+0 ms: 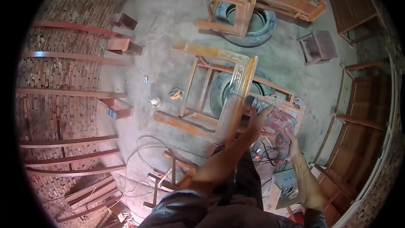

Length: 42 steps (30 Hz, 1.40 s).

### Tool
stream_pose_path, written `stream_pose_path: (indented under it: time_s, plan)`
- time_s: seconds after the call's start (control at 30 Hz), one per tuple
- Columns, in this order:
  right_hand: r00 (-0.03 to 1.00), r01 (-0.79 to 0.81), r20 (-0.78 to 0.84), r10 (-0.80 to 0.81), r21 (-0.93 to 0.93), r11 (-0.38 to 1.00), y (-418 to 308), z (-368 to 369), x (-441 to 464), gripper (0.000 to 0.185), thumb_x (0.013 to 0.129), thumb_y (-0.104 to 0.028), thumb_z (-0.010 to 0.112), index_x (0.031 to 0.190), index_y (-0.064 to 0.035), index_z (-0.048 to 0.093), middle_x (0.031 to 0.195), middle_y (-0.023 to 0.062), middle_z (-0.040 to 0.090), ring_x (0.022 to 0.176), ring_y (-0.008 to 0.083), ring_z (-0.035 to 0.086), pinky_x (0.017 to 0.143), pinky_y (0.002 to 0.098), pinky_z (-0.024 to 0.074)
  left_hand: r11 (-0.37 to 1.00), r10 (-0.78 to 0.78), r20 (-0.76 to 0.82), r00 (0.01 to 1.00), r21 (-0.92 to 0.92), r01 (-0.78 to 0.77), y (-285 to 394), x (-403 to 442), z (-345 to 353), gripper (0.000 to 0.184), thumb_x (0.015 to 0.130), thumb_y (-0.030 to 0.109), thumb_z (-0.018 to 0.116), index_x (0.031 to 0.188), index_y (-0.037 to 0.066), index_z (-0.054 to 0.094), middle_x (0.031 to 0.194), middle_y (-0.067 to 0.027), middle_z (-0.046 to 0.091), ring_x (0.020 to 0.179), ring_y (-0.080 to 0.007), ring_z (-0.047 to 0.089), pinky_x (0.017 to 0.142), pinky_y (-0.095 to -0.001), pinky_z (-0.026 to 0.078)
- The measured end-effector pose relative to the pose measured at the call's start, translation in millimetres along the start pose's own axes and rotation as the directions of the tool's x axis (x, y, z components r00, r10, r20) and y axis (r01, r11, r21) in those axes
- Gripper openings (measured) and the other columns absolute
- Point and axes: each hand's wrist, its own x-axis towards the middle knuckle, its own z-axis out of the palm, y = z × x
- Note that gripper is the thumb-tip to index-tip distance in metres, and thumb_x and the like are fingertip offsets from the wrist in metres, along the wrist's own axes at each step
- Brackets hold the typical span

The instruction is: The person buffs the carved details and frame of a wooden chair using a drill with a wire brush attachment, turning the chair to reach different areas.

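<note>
A red angle grinder (282, 120), fitted with a round head at its far end, is held in both hands. My left hand (260, 117) is closed around its front part, close to the head. At its rear, my right hand (288, 142) wraps round the grip. The head is at the carved rail of a wooden chair (233, 114), which lies tipped over on a tire (217, 95). I cannot tell whether the head touches the wood. My left forearm hides part of the chair's near side.
Another chair (291, 0) lies on a second tire (265, 33) farther off. Cables (141, 143) loop over the floor near a small stool (171, 166). A box (287, 181) stands at right, and long boards (71, 93) line the left side. A small yellow tool (175, 93) lies left of the chair.
</note>
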Motion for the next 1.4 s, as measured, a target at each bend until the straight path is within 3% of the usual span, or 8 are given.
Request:
stream_pose_path:
  time_s: [0.53,0.73,0.8,0.87,0.93,1.23,1.27,1.4]
  plan:
    - [0.992,-0.122,0.051,0.118,0.070,0.990,1.3,-26.7,3.5,0.039,0.093,-0.047,0.065,0.097,-0.0086,0.060,0.070,0.0025,0.056,0.052,0.0122,0.050,0.040,0.0237,0.0366,0.981,-0.126,-0.045,0.991,-0.154,0.118,11.7,-28.3,13.8,0.039,0.093,0.025,0.067,0.125,0.006,0.056,0.110,-0.0085,0.062,0.096,-0.0187,0.067,0.072,-0.0337,0.061]
    - [0.996,-0.085,-0.016,0.084,-0.024,0.996,2.2,-17.9,-8.5,0.045,0.094,-0.049,0.063,0.100,-0.0046,0.060,0.069,0.0020,0.055,0.049,0.0109,0.047,0.037,0.0229,0.0343,0.994,-0.086,-0.060,0.995,-0.069,0.082,12.8,-48.6,10.1,0.045,0.090,0.026,0.069,0.130,0.011,0.053,0.115,-0.0076,0.059,0.105,-0.0203,0.062,0.086,-0.0339,0.052]
    - [0.999,-0.050,-0.016,0.050,0.007,0.999,8.4,-23.2,-2.1,0.044,0.094,-0.049,0.062,0.101,-0.0054,0.061,0.069,0.0022,0.055,0.049,0.0113,0.047,0.037,0.0231,0.0343,0.988,0.153,0.023,0.988,0.020,-0.153,7.4,-47.2,10.7,0.046,0.090,0.027,0.069,0.130,0.010,0.052,0.115,-0.0088,0.059,0.104,-0.0223,0.063,0.082,-0.0326,0.054]
    - [1.000,-0.029,0.005,0.029,0.043,0.999,13.1,-26.4,8.3,0.042,0.093,-0.048,0.063,0.102,-0.0075,0.061,0.070,0.0024,0.055,0.051,0.0118,0.048,0.037,0.0232,0.0343,0.992,0.124,-0.011,0.992,0.023,-0.124,7.5,-37.9,9.6,0.048,0.090,0.027,0.070,0.130,0.009,0.052,0.116,-0.0106,0.059,0.102,-0.0244,0.064,0.079,-0.0313,0.055]
    - [0.999,-0.015,0.038,0.012,0.076,0.997,7.4,-22.9,13.7,0.039,0.092,-0.048,0.065,0.103,-0.0108,0.060,0.071,0.0025,0.055,0.054,0.0124,0.050,0.039,0.0233,0.0342,0.982,-0.174,-0.150,0.973,-0.093,0.162,28.8,-23.3,22.8,0.050,0.089,0.026,0.071,0.131,0.007,0.051,0.118,-0.0129,0.059,0.101,-0.0267,0.065,0.076,-0.0300,0.056]
    - [0.985,0.014,0.171,0.011,-0.146,0.989,41.4,-64.1,8.9,0.043,0.093,-0.047,0.062,0.108,-0.0066,0.061,0.071,0.0057,0.055,0.053,0.0190,0.050,0.045,0.0329,0.0416,0.987,0.019,-0.119,0.993,-0.154,-0.037,-31.9,-37.9,-6.7,0.051,0.089,0.027,0.072,0.128,-0.001,0.053,0.108,-0.0086,0.064,0.098,-0.0190,0.066,0.084,-0.0325,0.055]
    - [0.977,0.002,0.214,0.025,-0.125,0.992,44.0,-76.4,12.8,0.055,0.091,-0.050,0.061,0.120,-0.0031,0.059,0.080,0.0097,0.059,0.070,0.0268,0.063,0.051,0.0348,0.0466,0.982,0.024,-0.126,0.992,-0.182,-0.047,-27.0,-42.0,-2.2,0.050,0.089,0.027,0.073,0.127,0.001,0.054,0.110,-0.0077,0.064,0.101,-0.0180,0.064,0.089,-0.0331,0.051]
    - [0.934,-0.074,0.353,0.050,0.057,0.996,1.3,-32.6,0.6,0.071,0.089,-0.055,0.057,0.134,-0.0006,0.053,0.110,0.0200,0.064,0.116,0.0414,0.061,0.069,0.0376,0.0517,0.986,0.118,0.007,0.993,-0.115,-0.117,-16.5,-25.9,-1.2,0.047,0.092,0.026,0.070,0.129,0.002,0.053,0.113,-0.0081,0.063,0.103,-0.0183,0.062,0.091,-0.0320,0.050]
